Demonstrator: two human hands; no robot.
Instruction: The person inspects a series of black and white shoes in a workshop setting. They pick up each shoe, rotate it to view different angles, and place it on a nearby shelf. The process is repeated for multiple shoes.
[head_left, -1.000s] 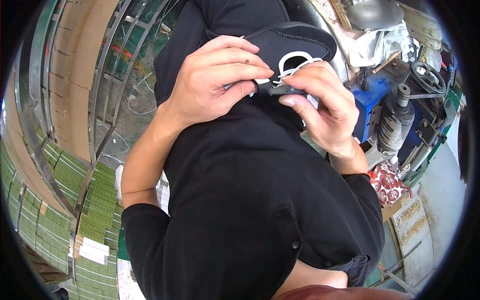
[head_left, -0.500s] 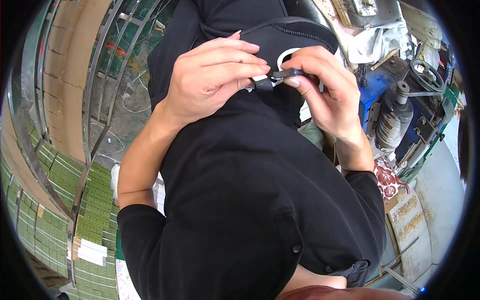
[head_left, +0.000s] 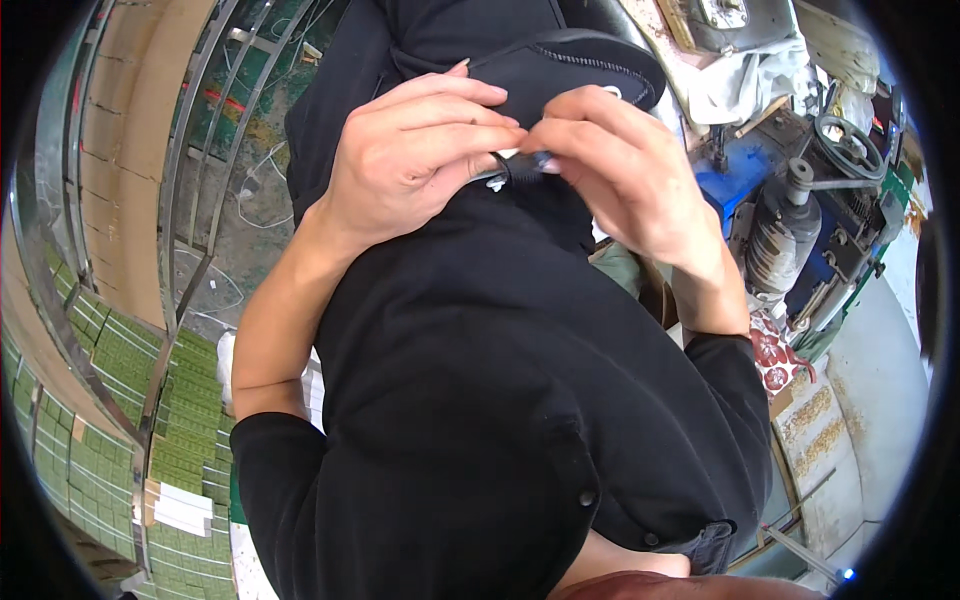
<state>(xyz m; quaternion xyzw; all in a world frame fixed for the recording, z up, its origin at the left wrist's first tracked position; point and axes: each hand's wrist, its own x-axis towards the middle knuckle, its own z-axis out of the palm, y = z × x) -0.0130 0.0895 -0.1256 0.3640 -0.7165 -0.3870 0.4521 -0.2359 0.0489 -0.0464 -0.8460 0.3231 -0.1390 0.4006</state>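
Over my lap my two hands almost meet at the fingertips. My left hand [head_left: 415,165] is closed, its thumb and fingers pinching a small black piece [head_left: 503,168] with a bit of white beside it. What kind of thing it is I cannot make out. My right hand [head_left: 630,170] is closed too, thumb and fingertips pressed together against the right end of the black piece, where a dark bit shows at the thumb. Just beyond the hands lies a black item with a rounded, stitched edge [head_left: 600,62]; part of a white ring [head_left: 612,92] shows above my right fingers.
To the left stands a curved metal rack [head_left: 185,190] with brown cardboard [head_left: 135,150] behind it and stacked green blocks [head_left: 180,420] below. At the right is a blue machine [head_left: 735,185] with a dark wheel [head_left: 848,145]. A red-and-white patterned cloth [head_left: 775,355] hangs near my right elbow.
My right hand has moved left and turned over, bringing its fingertips against my left ones. The black piece in its pinch is now mostly covered, as is most of the white ring.
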